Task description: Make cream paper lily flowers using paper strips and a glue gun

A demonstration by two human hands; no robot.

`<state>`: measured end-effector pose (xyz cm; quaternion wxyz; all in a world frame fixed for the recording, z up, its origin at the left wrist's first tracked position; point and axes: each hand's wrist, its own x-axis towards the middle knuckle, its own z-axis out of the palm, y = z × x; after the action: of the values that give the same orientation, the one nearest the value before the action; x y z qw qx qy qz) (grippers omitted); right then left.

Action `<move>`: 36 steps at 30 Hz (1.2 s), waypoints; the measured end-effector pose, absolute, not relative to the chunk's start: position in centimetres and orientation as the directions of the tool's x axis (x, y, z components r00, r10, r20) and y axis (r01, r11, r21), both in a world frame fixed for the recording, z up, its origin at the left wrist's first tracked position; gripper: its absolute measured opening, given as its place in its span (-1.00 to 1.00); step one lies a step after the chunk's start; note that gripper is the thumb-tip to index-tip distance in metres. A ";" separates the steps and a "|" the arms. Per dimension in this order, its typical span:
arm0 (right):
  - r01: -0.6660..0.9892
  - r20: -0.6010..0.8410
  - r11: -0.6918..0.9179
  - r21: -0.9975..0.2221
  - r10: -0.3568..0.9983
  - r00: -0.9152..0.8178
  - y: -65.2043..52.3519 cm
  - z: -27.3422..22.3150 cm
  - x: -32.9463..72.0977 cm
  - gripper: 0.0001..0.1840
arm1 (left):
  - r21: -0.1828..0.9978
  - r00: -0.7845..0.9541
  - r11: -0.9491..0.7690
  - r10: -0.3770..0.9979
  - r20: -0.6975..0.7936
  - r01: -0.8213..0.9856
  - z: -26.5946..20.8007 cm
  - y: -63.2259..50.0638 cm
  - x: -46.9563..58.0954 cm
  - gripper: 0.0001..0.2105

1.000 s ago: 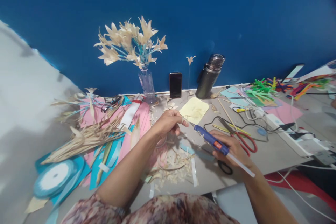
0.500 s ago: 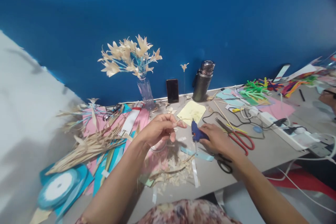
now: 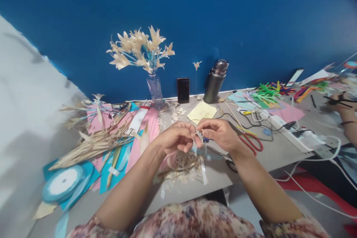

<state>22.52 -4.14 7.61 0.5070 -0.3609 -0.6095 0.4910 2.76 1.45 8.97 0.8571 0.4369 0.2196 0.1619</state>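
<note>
My left hand point(image 3: 180, 136) and my right hand point(image 3: 219, 134) meet over the middle of the table, fingertips nearly touching. Both are pinched around a small pale piece point(image 3: 198, 132), too small to name. Behind and below my right fingers, the blue glue gun point(image 3: 205, 140) lies mostly hidden. Just beyond the hands is a yellow paper sheet point(image 3: 202, 111). Beneath them lies a pile of dry husk scraps point(image 3: 184, 165). Red-handled scissors point(image 3: 252, 142) rest to the right of my right hand, and a dark-handled pair point(image 3: 231, 164) is partly covered by my wrist.
At the back stand a bottle of husk flowers point(image 3: 154, 91), a phone point(image 3: 183, 90) and a flask point(image 3: 216, 81). Dry husk strips point(image 3: 92, 145) and a blue ribbon roll point(image 3: 63, 182) lie left. A power strip point(image 3: 291, 134) with cables lies right. Another person's hand point(image 3: 341, 104) shows far right.
My right hand has let go of the glue gun and moved left and up to meet my left hand's fingertips. The glue gun now lies on the table.
</note>
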 end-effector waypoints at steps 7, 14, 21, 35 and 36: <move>-0.131 0.202 0.183 -0.974 0.968 -0.152 -4.3 6.9 22.0 -0.72 | 0.869 0.801 0.488 0.551 -0.234 -0.082 9.3 0.3 3.0 -0.87; -0.187 0.167 0.160 -0.969 0.986 -0.021 -4.1 5.9 21.4 -0.71 | 0.954 0.638 0.298 0.740 -0.213 -0.028 9.8 -1.5 2.8 -0.85; -0.116 0.183 0.181 -0.977 0.983 -0.007 -4.4 7.2 20.9 -0.69 | 0.971 0.598 0.239 0.778 -0.193 0.003 10.0 -2.3 2.5 -0.82; -0.040 0.175 0.175 -0.984 0.984 -0.013 -4.5 7.3 20.7 -0.73 | 0.987 0.549 0.153 0.822 -0.151 0.043 10.3 -3.1 2.3 -0.84; -0.030 0.178 0.178 -0.984 0.984 -0.014 -4.5 7.3 20.7 -0.73 | 0.988 0.544 0.147 0.825 -0.153 0.054 10.3 -3.2 2.3 -0.83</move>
<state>20.73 -4.52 7.33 0.5457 -0.4419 -0.5396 0.4645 2.31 -3.19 10.35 0.6569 0.5836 0.3766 0.2932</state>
